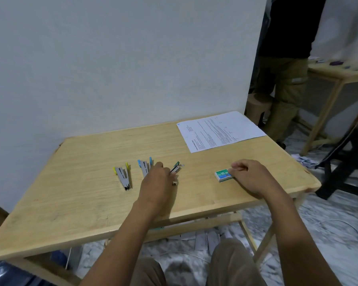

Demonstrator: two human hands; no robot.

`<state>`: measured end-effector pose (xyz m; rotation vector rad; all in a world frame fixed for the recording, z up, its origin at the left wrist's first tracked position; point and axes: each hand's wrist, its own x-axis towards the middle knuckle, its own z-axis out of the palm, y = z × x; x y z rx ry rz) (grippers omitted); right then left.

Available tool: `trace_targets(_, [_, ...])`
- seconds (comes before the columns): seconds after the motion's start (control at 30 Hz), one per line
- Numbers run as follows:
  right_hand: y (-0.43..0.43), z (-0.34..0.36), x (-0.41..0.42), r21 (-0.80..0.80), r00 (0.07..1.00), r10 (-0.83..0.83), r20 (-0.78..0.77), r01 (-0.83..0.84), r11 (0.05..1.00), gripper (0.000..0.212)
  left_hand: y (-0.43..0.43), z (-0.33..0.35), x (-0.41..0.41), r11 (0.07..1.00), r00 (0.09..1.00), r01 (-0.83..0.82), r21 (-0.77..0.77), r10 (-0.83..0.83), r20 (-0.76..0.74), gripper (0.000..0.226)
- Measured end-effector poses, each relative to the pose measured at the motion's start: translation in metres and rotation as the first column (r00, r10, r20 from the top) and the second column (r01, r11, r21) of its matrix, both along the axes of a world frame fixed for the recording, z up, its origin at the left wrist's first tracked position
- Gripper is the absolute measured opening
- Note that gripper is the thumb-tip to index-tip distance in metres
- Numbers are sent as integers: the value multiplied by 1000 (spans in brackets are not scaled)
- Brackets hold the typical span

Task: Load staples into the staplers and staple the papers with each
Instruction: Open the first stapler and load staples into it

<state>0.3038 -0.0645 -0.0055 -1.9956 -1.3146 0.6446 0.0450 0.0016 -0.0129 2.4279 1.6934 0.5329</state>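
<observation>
Three small staplers lie open in a row on the wooden table (74, 203): a yellow-tipped stapler (123, 176) at the left, a blue-tipped stapler (144, 167) in the middle and a green stapler (176, 167) to the right. My left hand (158, 180) lies over the blue and green staplers, fingers curled down onto them; what the fingers hold is hidden. My right hand (249, 176) grips the right end of a small green staple box (222, 174). Printed papers (219, 131) lie at the far right corner.
A white wall stands right behind the table. A person in dark clothes (285, 58) stands beyond the right corner, next to a second wooden table (339, 73). A black chair (347, 157) stands close to the table's right edge. Scraps of paper litter the floor.
</observation>
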Motion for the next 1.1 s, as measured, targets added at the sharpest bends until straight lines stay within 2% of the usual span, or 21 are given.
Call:
trace_targets(0.1, [-1,-3,0,20,1000,1,-31,0,1000,33,-8,1,8,991,995,-10,130,-3,99,34])
trace_targets(0.17, [-2,-5,-1,46,999,-15,-45,17,999,32,-22,2,22,980,976,33,199,-74,203,29])
trace_targets(0.27, [-4,-8,0,81,998,-46,-40,49,996,22,-43,-2,54,984,948,144,103,-167,271,39])
trace_targets(0.37, [-5,-10,0,81,999,-46,-19,48,996,19,-52,-11,79,986,946,164,13,-161,282,45])
trace_targets(0.53, [-3,-13,-2,94,998,-31,60,25,995,21,-44,-18,90,995,973,101,17,-102,208,42])
trace_targets(0.7, [-4,-14,-2,89,998,-13,69,7,996,20,-37,-20,88,993,965,108,-54,-92,245,37])
trace_targets(0.8, [-4,-18,-2,61,992,21,128,-29,998,18,-33,-17,80,983,950,158,-94,-126,284,29])
trace_targets(0.93, [-4,-18,0,-17,978,93,187,-91,996,33,-29,-11,68,962,917,224,-157,-154,368,20])
trace_targets(1.03, [-7,-15,3,-8,978,127,165,-127,992,31,-29,-11,62,950,899,253,-181,-161,406,21])
trace_targets(1.1, [-10,-15,5,-6,967,187,173,-189,982,42,-28,-12,61,945,890,264,-193,-162,426,21])
